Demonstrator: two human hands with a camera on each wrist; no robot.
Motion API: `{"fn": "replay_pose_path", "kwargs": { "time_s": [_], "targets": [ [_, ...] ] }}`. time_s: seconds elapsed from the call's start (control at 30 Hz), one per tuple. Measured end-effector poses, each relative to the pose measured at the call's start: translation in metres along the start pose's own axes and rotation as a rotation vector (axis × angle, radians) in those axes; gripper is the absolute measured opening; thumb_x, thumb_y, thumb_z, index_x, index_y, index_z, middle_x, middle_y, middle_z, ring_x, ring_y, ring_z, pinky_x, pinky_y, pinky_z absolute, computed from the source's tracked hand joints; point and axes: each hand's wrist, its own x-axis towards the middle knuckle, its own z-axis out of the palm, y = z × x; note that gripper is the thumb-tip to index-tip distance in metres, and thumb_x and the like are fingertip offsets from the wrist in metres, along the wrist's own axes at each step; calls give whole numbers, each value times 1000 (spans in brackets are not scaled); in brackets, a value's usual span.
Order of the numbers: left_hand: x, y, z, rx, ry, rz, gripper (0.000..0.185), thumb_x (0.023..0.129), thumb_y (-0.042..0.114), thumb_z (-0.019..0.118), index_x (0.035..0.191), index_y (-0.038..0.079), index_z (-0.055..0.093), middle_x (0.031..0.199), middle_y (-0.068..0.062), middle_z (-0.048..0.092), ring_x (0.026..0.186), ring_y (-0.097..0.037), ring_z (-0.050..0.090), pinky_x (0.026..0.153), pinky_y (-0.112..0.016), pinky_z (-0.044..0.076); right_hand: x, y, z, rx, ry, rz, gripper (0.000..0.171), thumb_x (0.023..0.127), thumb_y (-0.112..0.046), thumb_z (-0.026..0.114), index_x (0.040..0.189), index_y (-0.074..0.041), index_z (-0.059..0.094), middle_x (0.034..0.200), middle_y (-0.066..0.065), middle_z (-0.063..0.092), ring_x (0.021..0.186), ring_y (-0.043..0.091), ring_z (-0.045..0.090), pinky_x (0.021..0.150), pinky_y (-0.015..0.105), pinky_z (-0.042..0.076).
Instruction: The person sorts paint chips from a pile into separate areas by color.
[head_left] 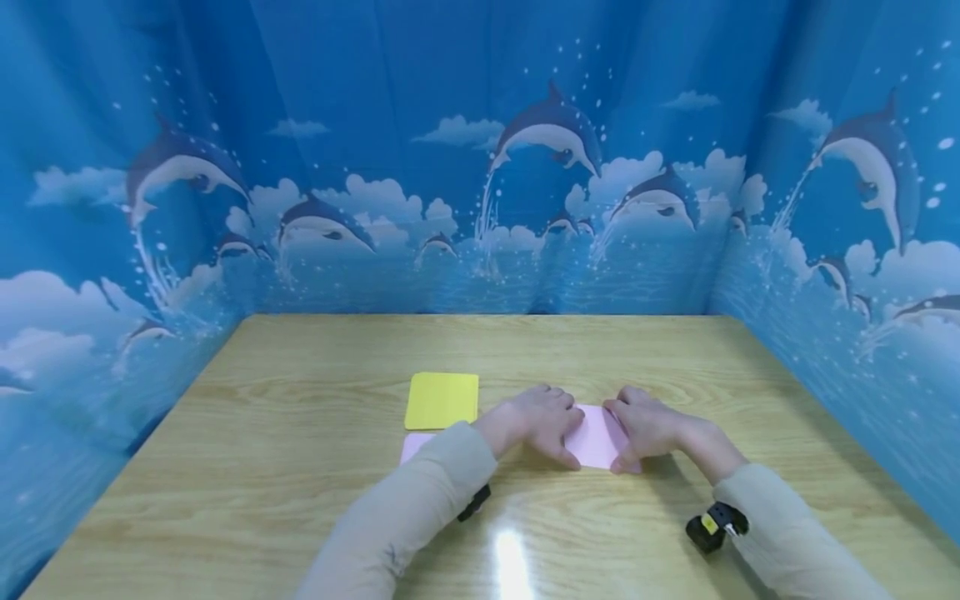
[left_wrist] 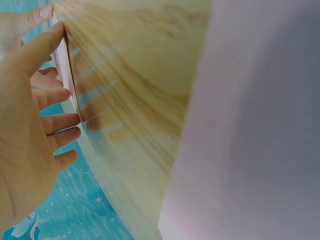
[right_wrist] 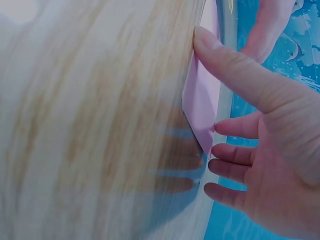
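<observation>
Glossy wood-grain table: left hand and right hand flat, pressing thin pink paper.

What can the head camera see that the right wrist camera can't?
Only the head view shows the yellow paper, another pink sheet partly hidden under the left sleeve, the left hand and the dolphin curtain. Only the right wrist view shows, up close, the right thumb tip pressing the paper's edge. Both show the right hand on the pink paper and the wooden table.
</observation>
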Motion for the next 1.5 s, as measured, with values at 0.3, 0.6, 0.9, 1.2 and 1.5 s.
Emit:
{"fn": "replay_pose_path", "kwargs": {
  "time_s": [0.3,0.6,0.9,1.2,1.5],
  "targets": [
    [1,0,4,-10,5,7,73,76,74,49,125,20,51,124,2,50,114,-13,45,100,-29,33,0,0,3,-45,36,-4,90,57,-51,82,119,5,49,104,10,42,91,23,41,74,37,41],
    [2,-2,1,8,-2,9,75,78,73,46,129,20,49,129,1,49,119,-15,43,104,-32,30,3,1,0,-50,30,-34,92,59,-50,81,123,6,47,113,14,45,97,26,45,82,43,43],
    [1,-1,-1,-47,-28,-8,77,78,72,49,134,20,46,137,0,44,127,-16,38,108,-34,24,-1,-4,-2,-71,9,-35,103,57,-52,80,131,7,41,125,20,41,113,36,39,92,55,33],
    [0,1,-2,-45,-13,-38,85,76,75,47,137,16,41,133,-2,46,124,-17,40,106,-34,27,-6,-5,-6,-60,66,-86,93,64,-48,76,130,7,42,127,22,42,117,40,39,93,59,32],
    [-8,-10,-6,-17,51,-54,87,71,78,50,132,17,44,127,-3,48,118,-18,43,103,-35,31,-3,-7,-10,-30,188,-182,75,66,-45,75,120,2,51,121,18,50,108,33,48,88,49,42]
  ]
}}
